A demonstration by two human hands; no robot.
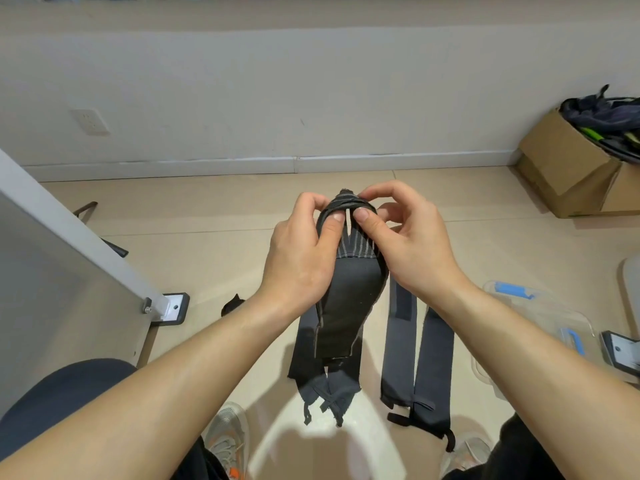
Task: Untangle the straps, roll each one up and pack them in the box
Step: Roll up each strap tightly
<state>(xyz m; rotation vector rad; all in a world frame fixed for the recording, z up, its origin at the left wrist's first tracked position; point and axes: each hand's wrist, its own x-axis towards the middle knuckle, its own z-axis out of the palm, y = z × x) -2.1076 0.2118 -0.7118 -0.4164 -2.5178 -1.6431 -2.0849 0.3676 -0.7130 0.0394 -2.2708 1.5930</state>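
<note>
A bundle of black straps hangs in mid-air over the tiled floor, its top end knotted with thin bands crossing a grey-stitched section. My left hand pinches the left side of that knot between thumb and fingers. My right hand pinches the right side, thumb pressed on the crossing bands. Two more dark straps hang down to the right, their loop ends near the floor. A clear plastic box with blue latches sits on the floor at the right.
A cardboard box full of dark straps stands against the wall at the back right. A grey panel on a footed stand fills the left. My knees and grey shoes are at the bottom. A small black piece lies on the floor.
</note>
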